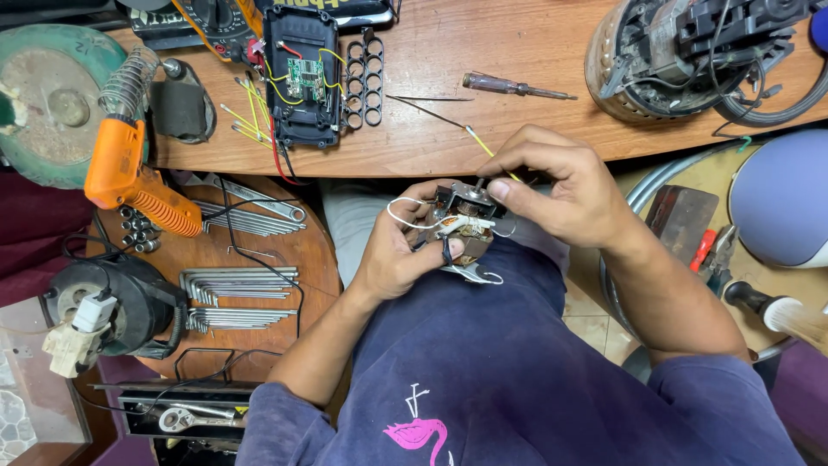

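A small electric motor (463,223) with copper windings and white wires sits over my lap, below the bench edge. My left hand (398,250) cups it from underneath and holds it steady. My right hand (565,185) reaches in from the right, its thumb and fingertips pinched on the top of the motor near its shaft. A thin yellow-tipped probe wire (473,135) runs from the bench toward my right fingers.
On the wooden bench (517,52) lie an opened black battery case with a green circuit board (303,78), a screwdriver (513,86) and a large stripped motor housing (681,52). An orange soldering gun (129,173) and hex keys (237,298) rest on a round stool at left.
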